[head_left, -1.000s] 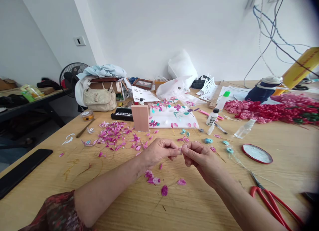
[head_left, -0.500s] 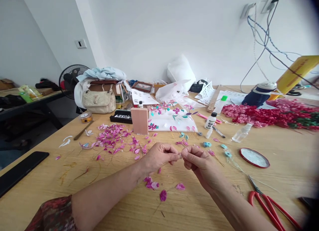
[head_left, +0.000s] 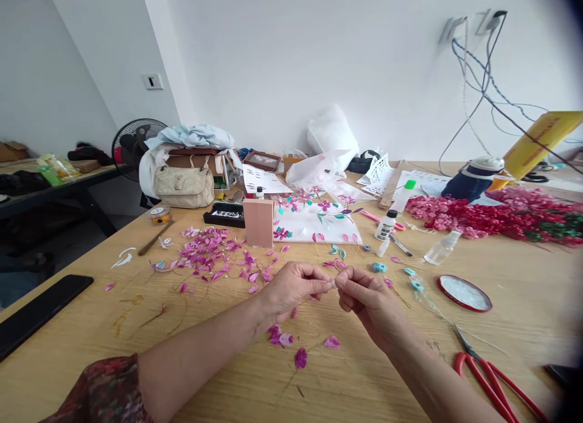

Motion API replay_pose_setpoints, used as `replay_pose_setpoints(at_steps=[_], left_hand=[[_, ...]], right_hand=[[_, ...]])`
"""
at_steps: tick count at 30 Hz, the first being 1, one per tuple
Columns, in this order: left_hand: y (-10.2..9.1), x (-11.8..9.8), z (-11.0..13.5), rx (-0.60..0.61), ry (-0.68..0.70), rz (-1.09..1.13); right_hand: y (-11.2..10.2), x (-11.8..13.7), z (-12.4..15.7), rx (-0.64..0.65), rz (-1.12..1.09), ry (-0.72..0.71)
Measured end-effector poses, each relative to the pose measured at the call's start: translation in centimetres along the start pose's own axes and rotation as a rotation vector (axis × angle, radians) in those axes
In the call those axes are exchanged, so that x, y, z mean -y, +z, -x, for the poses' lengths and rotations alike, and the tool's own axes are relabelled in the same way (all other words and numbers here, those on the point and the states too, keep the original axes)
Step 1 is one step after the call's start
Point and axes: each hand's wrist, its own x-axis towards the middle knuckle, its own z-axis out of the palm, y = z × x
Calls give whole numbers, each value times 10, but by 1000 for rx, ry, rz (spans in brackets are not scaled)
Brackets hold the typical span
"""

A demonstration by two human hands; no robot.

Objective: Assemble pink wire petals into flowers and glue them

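My left hand (head_left: 298,284) and my right hand (head_left: 364,291) meet over the middle of the table, thumbs and forefingers pinched and the tips touching or nearly so. Between them shows a tiny pale, pinkish bit, too small and covered to name. Below the wrists lie loose magenta petals on thin wires, among them a dark magenta petal (head_left: 300,358) and a lighter petal (head_left: 332,342). To the left spreads a heap of pink-magenta petals (head_left: 207,251). Just beyond my fingers, wired flower pieces (head_left: 334,264) rest on the wood.
Red-handled scissors (head_left: 487,374) lie at the right, near a red-rimmed round dish (head_left: 464,292) and a clear spray bottle (head_left: 441,248). A wooden block (head_left: 259,223) stands ahead, beside a white sheet (head_left: 310,225) with flower sprays. A black phone (head_left: 43,313) is at the left edge.
The view has shifted slightly, so the table things sit a little lower and further right. Both hands keep their pinch at nearly the same place, with slight finger movement.
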Motion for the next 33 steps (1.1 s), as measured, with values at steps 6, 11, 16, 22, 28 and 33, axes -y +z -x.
replay_pose_setpoints(at_steps=[6, 11, 16, 22, 28, 33], left_hand=[[-1, 2, -2, -2, -6, 3], [0, 4, -3, -23, -1, -30], [-2, 4, -3, -47, 6, -8], [-7, 4, -5, -17, 54, 45], [-6, 5, -5, -3, 48, 53], [-6, 7, -4, 14, 26, 82]], right_hand=[[-4, 0, -1, 69, -40, 59], [-3, -4, -3, 60, -54, 44], [-7, 0, -4, 63, -10, 43], [-10, 9, -4, 59, 64, 23], [-1, 3, -1, 106, 133, 38], [-10, 12, -4, 111, 344, 16]])
